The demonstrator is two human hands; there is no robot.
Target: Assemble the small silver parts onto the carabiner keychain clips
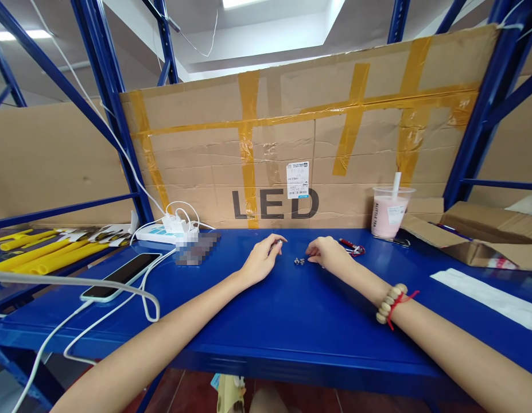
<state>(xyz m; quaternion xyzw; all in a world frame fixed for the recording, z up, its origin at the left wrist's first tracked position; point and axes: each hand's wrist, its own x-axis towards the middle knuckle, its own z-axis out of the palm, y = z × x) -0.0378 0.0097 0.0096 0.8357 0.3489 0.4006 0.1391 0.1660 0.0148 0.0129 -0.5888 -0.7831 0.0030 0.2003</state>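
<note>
The left hand (262, 257), angled toward two o'clock, is closed on a small dark piece (273, 247), whose long axis cannot be made out. The right hand (329, 253) is curled at three o'clock of loose metal pieces (299, 261); whether anything is grasped cannot be told. Beyond it, a red-handled tool (354, 248) is partly hidden.

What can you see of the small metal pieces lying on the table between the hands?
The small metal pieces form a tight little cluster, silvery and shiny with darker patches. They look like metal, but they are too small in this view to tell their exact shape or number. They lie loose on the blue tabletop, between the left hand and the right hand, nearer the right. Neither hand appears to touch them.
</note>
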